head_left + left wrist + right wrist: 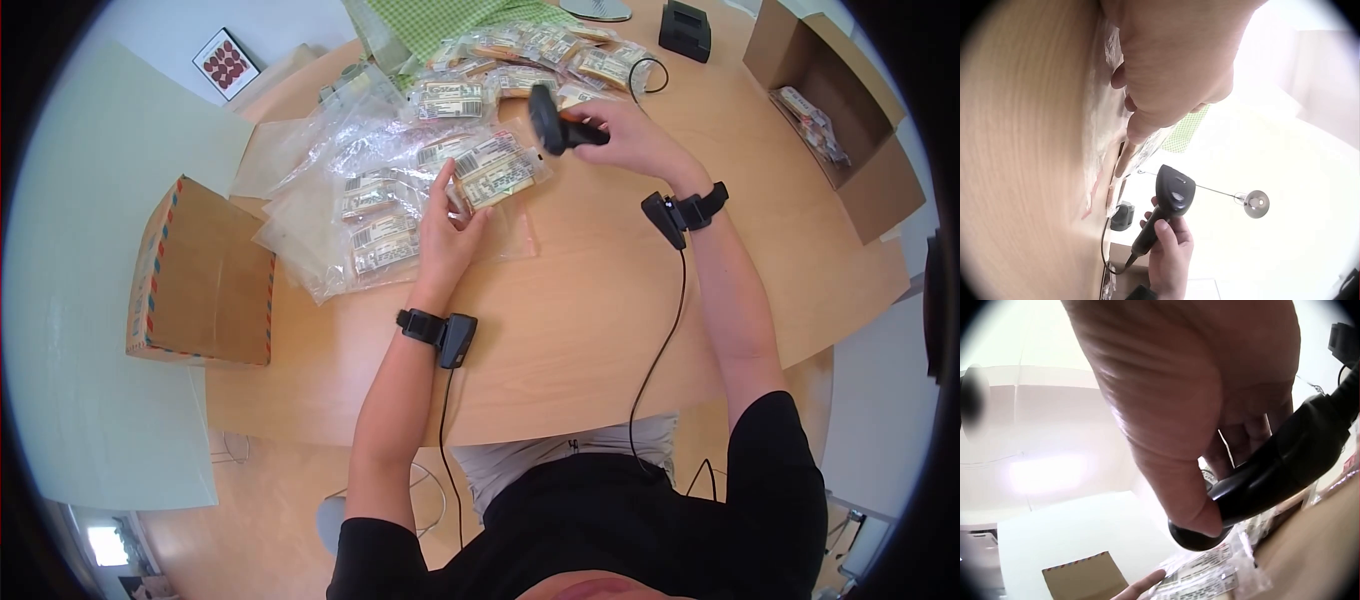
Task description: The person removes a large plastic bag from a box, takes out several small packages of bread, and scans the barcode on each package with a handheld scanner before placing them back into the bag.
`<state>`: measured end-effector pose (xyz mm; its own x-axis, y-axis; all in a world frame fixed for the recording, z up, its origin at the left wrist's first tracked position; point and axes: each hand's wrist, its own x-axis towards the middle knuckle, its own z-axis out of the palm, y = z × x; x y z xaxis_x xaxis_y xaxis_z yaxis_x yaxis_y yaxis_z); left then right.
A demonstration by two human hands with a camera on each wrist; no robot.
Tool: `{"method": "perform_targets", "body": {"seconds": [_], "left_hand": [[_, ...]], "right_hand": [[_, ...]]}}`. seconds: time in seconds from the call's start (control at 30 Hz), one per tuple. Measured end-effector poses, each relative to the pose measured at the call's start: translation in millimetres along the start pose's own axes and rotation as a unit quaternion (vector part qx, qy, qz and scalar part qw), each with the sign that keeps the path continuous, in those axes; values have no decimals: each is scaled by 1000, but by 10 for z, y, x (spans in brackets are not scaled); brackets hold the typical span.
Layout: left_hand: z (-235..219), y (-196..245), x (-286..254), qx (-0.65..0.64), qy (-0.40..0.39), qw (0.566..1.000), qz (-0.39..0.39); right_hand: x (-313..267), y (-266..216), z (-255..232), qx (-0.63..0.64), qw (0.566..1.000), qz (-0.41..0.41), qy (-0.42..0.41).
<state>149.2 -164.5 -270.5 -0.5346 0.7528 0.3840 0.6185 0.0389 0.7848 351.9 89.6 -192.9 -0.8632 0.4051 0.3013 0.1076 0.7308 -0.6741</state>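
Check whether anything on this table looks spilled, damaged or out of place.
I see nothing spilled or damaged. The packets by the green checked cloth lie in an uneven heap, and the clear plastic bags beside the left hand look crumpled: untidy, but hardly odd.

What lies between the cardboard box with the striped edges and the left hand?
In the head view, clear plastic bags and labelled packets lie between the box and the left hand.
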Motion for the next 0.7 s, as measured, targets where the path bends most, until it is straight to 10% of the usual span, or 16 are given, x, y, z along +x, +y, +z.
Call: {"method": "perform_targets", "body": {"seconds": [0.3, 0.7], "left_hand": [[-1, 26, -13, -9, -16, 1000, 2], [-20, 27, -22, -10, -39, 999, -15]], "right_hand": [[-98, 1223, -412, -152, 965, 135, 164], [-212, 1601, -484, -144, 961, 187, 141]]}}
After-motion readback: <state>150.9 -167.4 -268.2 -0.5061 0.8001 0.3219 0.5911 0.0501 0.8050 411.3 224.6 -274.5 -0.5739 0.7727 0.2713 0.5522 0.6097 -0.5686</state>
